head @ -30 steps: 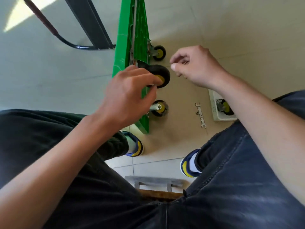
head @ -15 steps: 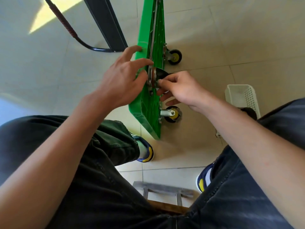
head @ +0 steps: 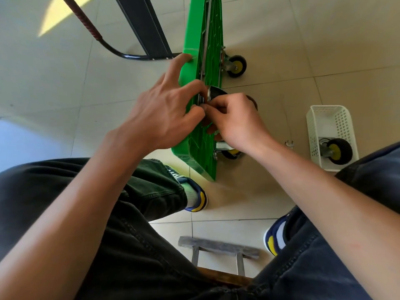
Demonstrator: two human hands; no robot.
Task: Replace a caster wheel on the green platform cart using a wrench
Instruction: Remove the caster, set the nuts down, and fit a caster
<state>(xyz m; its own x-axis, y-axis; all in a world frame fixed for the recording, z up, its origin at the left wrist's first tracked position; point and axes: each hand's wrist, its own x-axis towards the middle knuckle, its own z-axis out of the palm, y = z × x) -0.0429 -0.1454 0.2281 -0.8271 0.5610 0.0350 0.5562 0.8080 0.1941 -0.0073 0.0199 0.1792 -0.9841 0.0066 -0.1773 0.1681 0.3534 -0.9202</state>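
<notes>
The green platform cart (head: 213,40) stands on its side edge on the tiled floor between my knees. A black caster wheel (head: 217,93) with a metal plate sits against the cart's ribbed underside. My left hand (head: 164,118) reaches over the cart's top edge, with thumb and forefinger pinched at the plate and the other fingers spread. My right hand (head: 236,122) is closed around the caster, its fingertips meeting the left hand's. Whatever small part they pinch is hidden. Only the wrench's (head: 289,143) tip shows on the floor behind my right forearm.
Two mounted casters show on the cart, one far (head: 237,66) and one near (head: 229,152). A white basket (head: 311,118) at the right holds a loose caster (head: 338,151). A black metal frame (head: 147,29) stands behind the cart. My shoes flank it, above a low stool (head: 216,249).
My right hand moved left from mid-air onto the caster. My left hand shifted from gripping the wheel to pinching at the cart's edge. The view has shifted, bringing the basket into sight.
</notes>
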